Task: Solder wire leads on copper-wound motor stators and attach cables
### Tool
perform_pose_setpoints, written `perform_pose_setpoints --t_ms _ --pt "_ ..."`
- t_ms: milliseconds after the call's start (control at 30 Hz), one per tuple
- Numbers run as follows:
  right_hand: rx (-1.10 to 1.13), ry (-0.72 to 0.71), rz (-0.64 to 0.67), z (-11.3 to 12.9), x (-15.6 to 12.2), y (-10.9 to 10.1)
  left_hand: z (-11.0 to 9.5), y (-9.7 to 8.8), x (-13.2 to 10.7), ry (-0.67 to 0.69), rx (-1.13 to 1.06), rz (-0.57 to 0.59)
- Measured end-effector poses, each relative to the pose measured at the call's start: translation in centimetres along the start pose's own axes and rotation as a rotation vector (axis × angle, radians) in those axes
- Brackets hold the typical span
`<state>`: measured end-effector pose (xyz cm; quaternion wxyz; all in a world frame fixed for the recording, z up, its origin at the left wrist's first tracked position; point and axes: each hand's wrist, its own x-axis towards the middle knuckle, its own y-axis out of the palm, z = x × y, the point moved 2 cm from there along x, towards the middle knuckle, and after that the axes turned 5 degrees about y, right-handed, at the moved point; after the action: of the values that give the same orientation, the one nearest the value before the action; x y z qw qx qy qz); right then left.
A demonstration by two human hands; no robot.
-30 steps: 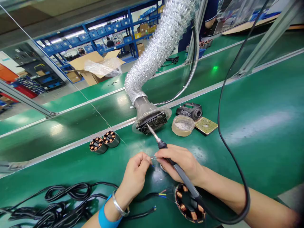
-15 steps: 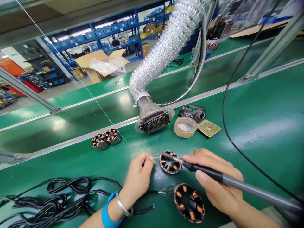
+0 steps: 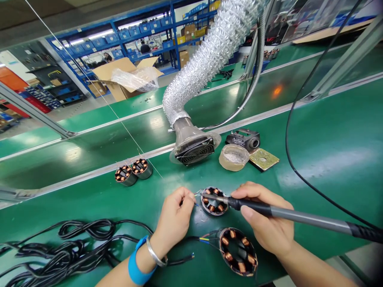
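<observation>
Some left fingers [image 3: 188, 200] pinch wires [image 3: 198, 195]; right fingers [image 3: 249, 214] grip soldering iron [image 3: 299, 217]; bins [image 3: 145, 27] illegibly labelled.

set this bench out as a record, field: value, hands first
left hand: pinching thin wires
right hand: holding a soldering iron
iron tip: over the smaller-looking stator
other stators: one nearer the person, two farther off at left
cables: black, looped, lower left
duct: silver, flexible, ending in a grille-faced hood

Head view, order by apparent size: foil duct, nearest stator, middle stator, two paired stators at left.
1. Foil duct
2. Nearest stator
3. Middle stator
4. Left paired stator and right paired stator: look alike, unranked.
</observation>
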<state>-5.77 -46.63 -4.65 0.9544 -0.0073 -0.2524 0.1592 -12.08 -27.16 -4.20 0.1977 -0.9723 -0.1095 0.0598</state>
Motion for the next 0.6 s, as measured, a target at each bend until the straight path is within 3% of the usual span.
perform_pose_setpoints --t_ms 333,600 --pt "-0.073 -0.125 0.071 2.0 0.7 0.6 0.0 0.0 0.0 -0.006 0.032 0.024" --pt "-0.118 -0.341 0.107 2.8 0.3 1.3 0.1 -0.2 0.1 0.005 0.049 0.031"
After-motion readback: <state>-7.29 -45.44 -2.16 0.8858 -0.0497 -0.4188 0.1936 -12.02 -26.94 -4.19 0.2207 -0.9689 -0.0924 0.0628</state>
